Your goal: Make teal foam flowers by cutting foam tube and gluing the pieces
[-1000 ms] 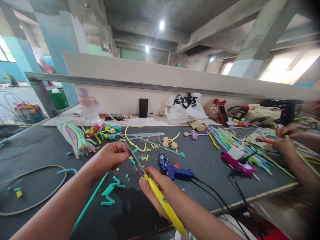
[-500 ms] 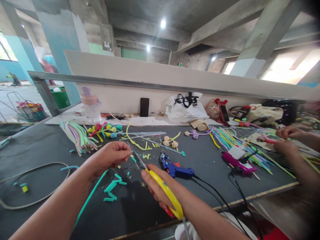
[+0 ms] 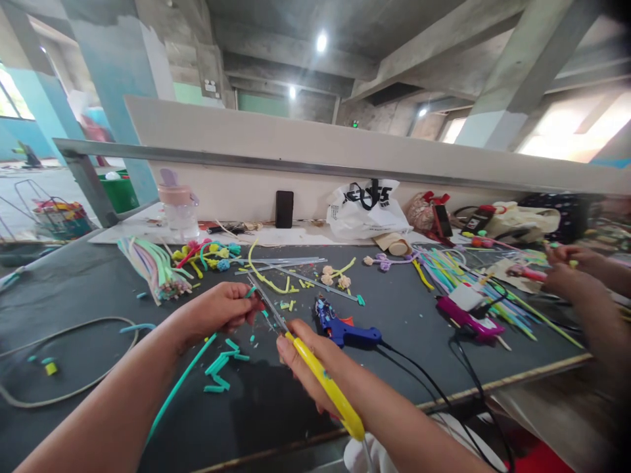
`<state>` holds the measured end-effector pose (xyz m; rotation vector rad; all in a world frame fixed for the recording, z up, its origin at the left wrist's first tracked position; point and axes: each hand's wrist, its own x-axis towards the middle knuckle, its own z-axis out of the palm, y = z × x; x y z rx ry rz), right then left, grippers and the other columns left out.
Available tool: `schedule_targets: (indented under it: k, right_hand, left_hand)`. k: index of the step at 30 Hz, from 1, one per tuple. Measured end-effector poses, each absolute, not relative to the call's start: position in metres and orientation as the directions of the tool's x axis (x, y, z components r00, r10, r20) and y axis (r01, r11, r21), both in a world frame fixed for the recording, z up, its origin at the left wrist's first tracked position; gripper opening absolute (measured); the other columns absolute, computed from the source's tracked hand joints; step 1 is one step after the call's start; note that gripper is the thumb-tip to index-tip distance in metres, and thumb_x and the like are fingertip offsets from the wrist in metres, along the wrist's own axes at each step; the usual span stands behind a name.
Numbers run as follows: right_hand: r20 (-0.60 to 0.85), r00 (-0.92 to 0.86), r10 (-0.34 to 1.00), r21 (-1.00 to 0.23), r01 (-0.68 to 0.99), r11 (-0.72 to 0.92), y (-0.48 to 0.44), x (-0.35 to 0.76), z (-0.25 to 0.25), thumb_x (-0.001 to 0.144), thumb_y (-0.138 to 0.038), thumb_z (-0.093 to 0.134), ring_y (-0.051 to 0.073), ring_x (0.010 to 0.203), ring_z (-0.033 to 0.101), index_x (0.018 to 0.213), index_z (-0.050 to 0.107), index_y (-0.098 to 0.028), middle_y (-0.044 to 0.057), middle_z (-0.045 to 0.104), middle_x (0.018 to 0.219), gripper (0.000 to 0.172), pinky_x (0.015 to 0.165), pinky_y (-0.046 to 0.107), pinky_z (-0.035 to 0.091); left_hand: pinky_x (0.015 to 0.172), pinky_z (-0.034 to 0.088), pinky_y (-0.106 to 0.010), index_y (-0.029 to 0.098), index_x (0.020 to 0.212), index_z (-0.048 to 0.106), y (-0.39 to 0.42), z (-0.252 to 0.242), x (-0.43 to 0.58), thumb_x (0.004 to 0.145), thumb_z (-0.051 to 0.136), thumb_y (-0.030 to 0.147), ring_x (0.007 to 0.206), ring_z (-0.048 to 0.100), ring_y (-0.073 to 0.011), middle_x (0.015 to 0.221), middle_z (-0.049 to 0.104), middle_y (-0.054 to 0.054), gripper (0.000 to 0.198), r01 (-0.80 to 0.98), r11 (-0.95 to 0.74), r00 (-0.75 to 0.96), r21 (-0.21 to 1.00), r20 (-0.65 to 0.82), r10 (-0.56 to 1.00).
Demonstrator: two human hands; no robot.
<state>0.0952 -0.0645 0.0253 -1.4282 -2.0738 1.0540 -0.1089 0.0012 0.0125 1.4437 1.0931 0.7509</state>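
Your left hand (image 3: 227, 307) pinches the teal strip (image 3: 183, 381); your right hand (image 3: 308, 361) grips scissors (image 3: 326, 380). Likely snipping lengths; next cut needs steady alignment.

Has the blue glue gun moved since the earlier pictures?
No, so no direction: judged against the upright phone, the glue gun lies in the same spot, below and right of it.

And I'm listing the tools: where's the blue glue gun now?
In the head view, the blue glue gun lies on the table, slightly right of centre, just beyond the right hand, this side of the peach flowers.
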Motion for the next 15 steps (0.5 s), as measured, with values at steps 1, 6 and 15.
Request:
schedule_targets:
  k: [1,6,15]
  right_hand:
    - [-0.028,-0.400,0.916,-0.755,0.609,0.243,-0.064,0.095,0.022,0.088,-0.043,0.041,0.009,0.047,0.043,0.085,0.046,-0.023,-0.005,0.047,0.060,0.021,0.045,0.021,0.033]
    - [0.105,-0.326,0.939,-0.735,0.610,0.294,-0.057,0.091,-0.007,0.082,-0.040,0.052,0.011,0.048,0.039,0.089,0.053,-0.021,-0.004,0.046,0.057,0.020,0.045,0.025,0.027]
    - [0.095,-0.278,0.956,-0.840,0.493,0.227,-0.056,0.094,0.004,0.085,-0.043,0.046,0.009,0.049,0.042,0.084,0.052,-0.020,-0.004,0.046,0.058,0.024,0.046,0.022,0.033]
  left_hand:
    - [0.038,0.026,-0.017,0.015,0.072,0.057,0.000,0.013,-0.108,0.074,0.060,0.042,0.040,0.032,-0.0045,0.056,0.053,0.004,0.028,0.214,0.063,0.369,0.975,-0.141,0.919]
    - [0.035,0.022,-0.017,0.014,0.069,0.058,-0.001,0.015,-0.109,0.073,0.061,0.045,0.036,0.033,-0.0044,0.052,0.052,0.004,0.032,0.315,0.087,0.351,0.945,-0.201,0.914]
    - [0.036,0.021,-0.014,0.016,0.071,0.055,0.001,0.018,-0.118,0.074,0.062,0.046,0.038,0.032,-0.0029,0.057,0.054,0.004,0.031,0.173,0.058,0.321,0.983,-0.112,0.941]
